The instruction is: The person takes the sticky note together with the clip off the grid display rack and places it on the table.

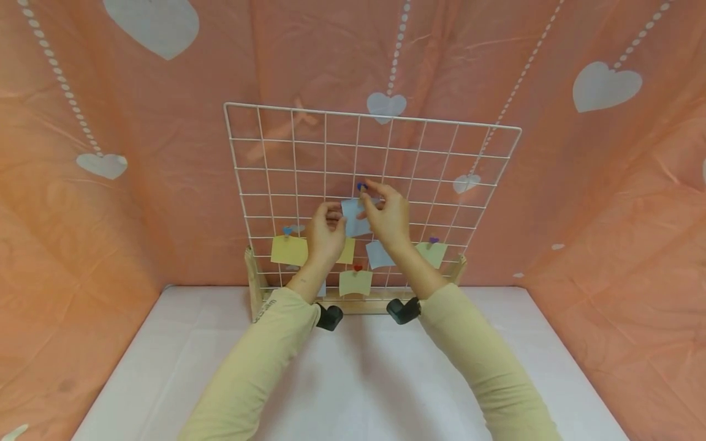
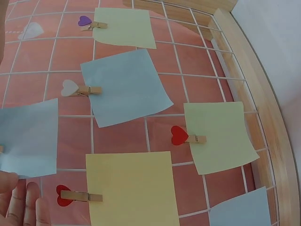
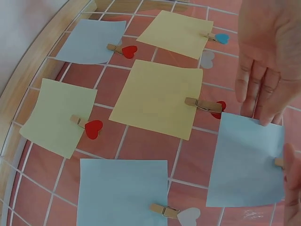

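A light blue paper note point(image 1: 353, 225) is held against the white wire grid. My left hand point(image 1: 326, 236) pinches its left edge between thumb and fingers; in the right wrist view that hand point(image 3: 270, 61) comes from the top right. My right hand point(image 1: 391, 219) pinches a small wooden clothespin with a blue heart point(image 1: 361, 186) at the note's upper edge. Only the tip of this clothespin point(image 3: 279, 162) shows in the right wrist view. Just below hangs a yellow note point(image 2: 131, 188) on a red-heart clothespin point(image 2: 81, 196).
The wire grid point(image 1: 373, 115) stands in a wooden base point(image 1: 375, 304) on a white table point(image 1: 353, 380). Other clipped notes include a blue one point(image 2: 126, 87), a green one point(image 2: 218, 136) and a yellow one point(image 3: 176, 33). A pink curtain with white hearts point(image 1: 386, 105) hangs behind.
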{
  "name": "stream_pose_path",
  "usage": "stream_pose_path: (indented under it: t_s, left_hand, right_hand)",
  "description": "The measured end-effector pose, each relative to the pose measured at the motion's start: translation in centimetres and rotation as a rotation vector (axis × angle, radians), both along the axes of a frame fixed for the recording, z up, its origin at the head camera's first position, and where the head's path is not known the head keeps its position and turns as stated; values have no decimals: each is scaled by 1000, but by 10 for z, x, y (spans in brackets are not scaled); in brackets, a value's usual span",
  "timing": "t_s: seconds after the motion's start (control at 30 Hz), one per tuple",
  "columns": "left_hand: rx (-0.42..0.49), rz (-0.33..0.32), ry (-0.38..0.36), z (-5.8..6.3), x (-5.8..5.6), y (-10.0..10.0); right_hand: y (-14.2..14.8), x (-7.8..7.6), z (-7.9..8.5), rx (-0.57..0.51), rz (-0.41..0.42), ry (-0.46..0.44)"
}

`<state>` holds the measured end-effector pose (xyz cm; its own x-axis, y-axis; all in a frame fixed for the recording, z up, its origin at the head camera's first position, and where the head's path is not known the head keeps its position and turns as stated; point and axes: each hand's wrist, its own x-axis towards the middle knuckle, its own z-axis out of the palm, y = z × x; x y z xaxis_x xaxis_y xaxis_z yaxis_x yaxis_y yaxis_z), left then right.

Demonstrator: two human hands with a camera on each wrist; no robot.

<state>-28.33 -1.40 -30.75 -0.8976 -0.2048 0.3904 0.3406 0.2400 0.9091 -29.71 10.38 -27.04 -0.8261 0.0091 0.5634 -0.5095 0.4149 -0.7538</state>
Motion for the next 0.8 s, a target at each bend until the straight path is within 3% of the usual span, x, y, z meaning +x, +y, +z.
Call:
stream_pose_path:
  t_s: [0.2,0.37,0.53,0.8]
  left_hand:
    - [-7,0,26,0,-2,0]
    - [-13,-5,43,-2,-4,-1]
    - [-24,-19,9,0,-4,-3]
    - [-61,-46,13,0,-5,-5]
  right_hand:
    - [-2,-2,-1,64,-83,130]
    - [-4,-2,0,106,-115,167]
    - [-4,-3,1,177,-150,232]
    - [-2,-6,-2,168,-157,275]
